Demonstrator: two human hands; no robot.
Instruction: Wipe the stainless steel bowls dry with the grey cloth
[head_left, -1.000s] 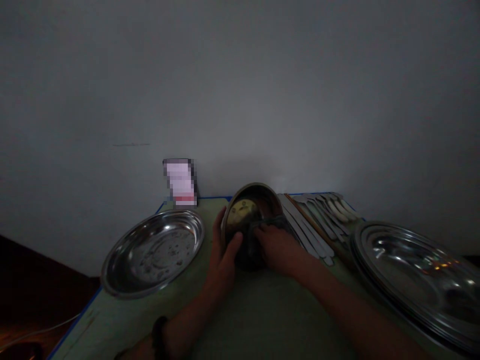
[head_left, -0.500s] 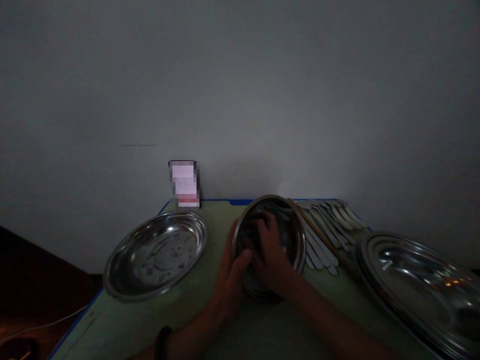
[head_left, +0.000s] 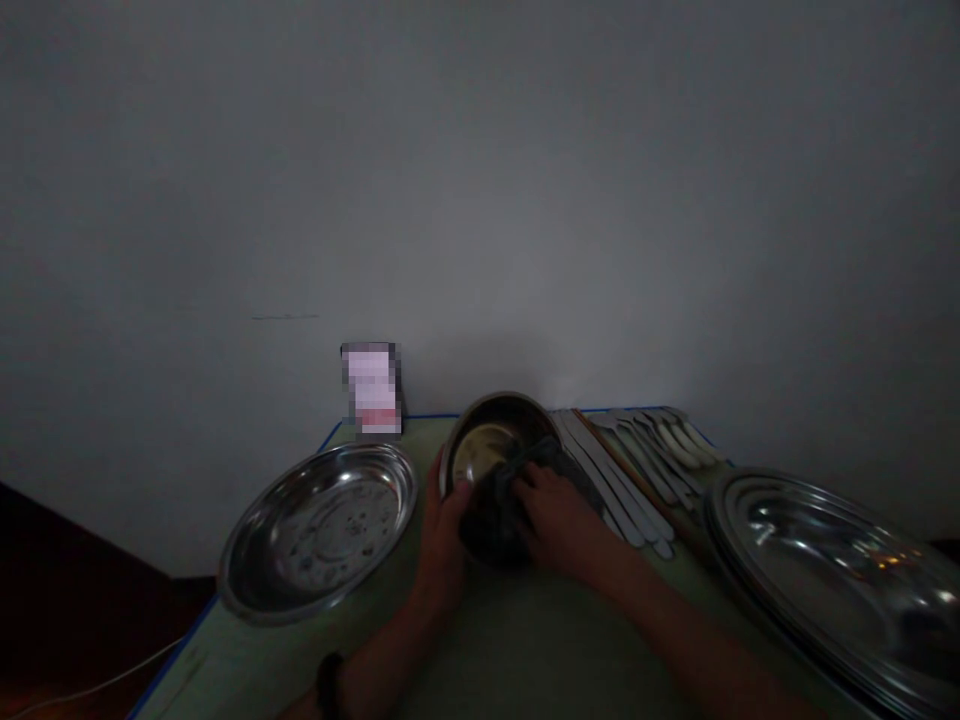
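Note:
A round metal bowl (head_left: 480, 450) is tilted up at the middle of the table, its inside partly facing me. My left hand (head_left: 444, 535) grips its left side, thumb over the rim. A dark cloth (head_left: 499, 505) hangs across the front and right part of the bowl. My right hand (head_left: 559, 515) is closed on that cloth and presses it at the bowl's right rim. Its fingertips are partly lost in the dark folds.
On the green table (head_left: 420, 640), a shallow metal basin (head_left: 330, 530) stands left and stacked metal basins (head_left: 817, 580) right. Several table knives (head_left: 622, 490), a brown stick (head_left: 626, 455) and several spoons and forks (head_left: 667, 450) lie right of the bowl. A phone (head_left: 373, 385) leans on the wall.
My right hand has come out of the bowl's inside to its right rim, with the cloth. The bowl has shifted slightly left and turned, and my left hand has moved with it.

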